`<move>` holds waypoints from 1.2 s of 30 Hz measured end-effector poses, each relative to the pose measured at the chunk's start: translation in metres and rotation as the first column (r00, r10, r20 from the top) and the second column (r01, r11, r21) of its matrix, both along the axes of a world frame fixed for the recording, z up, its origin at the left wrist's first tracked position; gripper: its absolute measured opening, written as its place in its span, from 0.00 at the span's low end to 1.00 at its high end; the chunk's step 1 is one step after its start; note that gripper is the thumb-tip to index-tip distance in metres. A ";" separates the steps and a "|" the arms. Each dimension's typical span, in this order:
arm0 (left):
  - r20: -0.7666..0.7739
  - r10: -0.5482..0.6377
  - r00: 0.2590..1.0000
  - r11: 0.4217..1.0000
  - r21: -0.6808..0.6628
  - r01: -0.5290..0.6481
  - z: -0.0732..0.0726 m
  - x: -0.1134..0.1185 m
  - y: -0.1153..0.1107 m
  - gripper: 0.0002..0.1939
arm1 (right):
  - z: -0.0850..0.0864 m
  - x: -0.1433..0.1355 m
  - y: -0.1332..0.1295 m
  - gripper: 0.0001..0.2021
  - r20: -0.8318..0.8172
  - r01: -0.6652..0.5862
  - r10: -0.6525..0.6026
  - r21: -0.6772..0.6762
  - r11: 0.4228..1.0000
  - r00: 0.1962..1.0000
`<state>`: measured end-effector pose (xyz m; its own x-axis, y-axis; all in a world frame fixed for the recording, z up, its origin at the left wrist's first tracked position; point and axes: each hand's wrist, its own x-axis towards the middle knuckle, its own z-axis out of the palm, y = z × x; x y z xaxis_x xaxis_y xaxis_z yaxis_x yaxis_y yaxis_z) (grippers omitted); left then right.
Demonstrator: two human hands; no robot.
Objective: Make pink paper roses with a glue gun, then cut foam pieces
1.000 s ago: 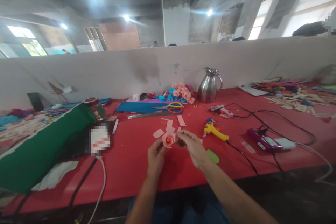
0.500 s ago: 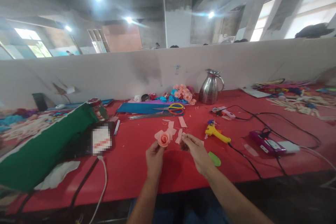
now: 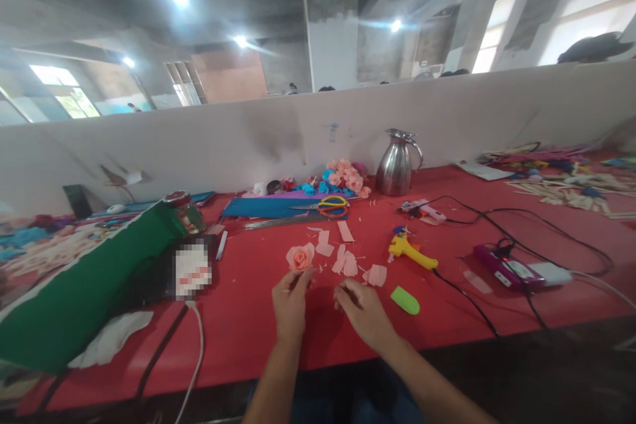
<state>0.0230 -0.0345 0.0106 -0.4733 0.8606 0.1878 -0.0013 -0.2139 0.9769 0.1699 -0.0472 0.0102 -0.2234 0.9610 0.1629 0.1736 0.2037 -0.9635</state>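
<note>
My left hand (image 3: 291, 301) pinches a pink paper rose (image 3: 300, 257) from below, its bloom facing me. Just right of it, my right hand (image 3: 362, 310) is apart from the rose with thumb and fingers curled together; whatever is between the fingertips, if anything, is too small to make out. Beyond that hand lie loose pink paper petals (image 3: 346, 261) and another pink piece (image 3: 376, 275). A bright green flat piece (image 3: 405, 301) rests beside my right wrist.
A yellow glue gun (image 3: 413, 254) with a black cord lies on the right, near a purple power strip (image 3: 507, 266). Yellow-handled scissors (image 3: 332, 207) rest on blue sheets. Finished roses (image 3: 346, 175) and a steel jug (image 3: 396, 164) stand behind. A green box (image 3: 94, 278) is left.
My right hand has drawn back toward me from the loose petals. My left hand has shifted slightly left and tilted the rose, which now lies farther from the paper pieces.
</note>
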 end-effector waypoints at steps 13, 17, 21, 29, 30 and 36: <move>0.456 0.202 0.867 0.972 0.017 -0.236 -0.004 -0.009 0.009 0.16 | -0.008 0.002 -0.009 0.14 0.157 -0.007 -0.015 0.143 0.990 0.987; 0.320 0.321 0.891 0.933 0.055 -0.356 -0.006 -0.010 0.009 0.15 | -0.008 0.003 -0.012 0.13 0.178 -0.002 -0.030 0.175 0.985 0.984; 0.309 0.406 0.860 0.889 0.083 -0.450 -0.007 -0.012 0.010 0.14 | -0.009 0.004 -0.013 0.14 0.212 -0.004 -0.031 0.165 0.986 0.977; 0.327 0.196 0.925 0.975 0.036 -0.220 -0.004 -0.006 0.000 0.13 | 0.015 -0.033 0.021 0.35 0.310 0.026 -0.145 0.358 0.933 0.939; 0.320 0.170 0.932 0.980 0.041 -0.193 -0.003 -0.005 -0.003 0.13 | 0.019 -0.038 0.026 0.39 0.345 -0.012 -0.112 0.338 0.941 0.932; 0.505 0.147 0.851 0.984 0.015 -0.179 0.012 -0.017 -0.010 0.11 | 0.020 -0.041 0.037 0.10 0.499 -0.411 0.254 0.234 0.881 0.829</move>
<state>0.0055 -0.0450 0.0222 -0.6492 0.7579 -0.0640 -0.4460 -0.3112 0.8392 0.1292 -0.0101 0.0303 -0.6417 0.7252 0.2496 0.4263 0.6078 -0.6700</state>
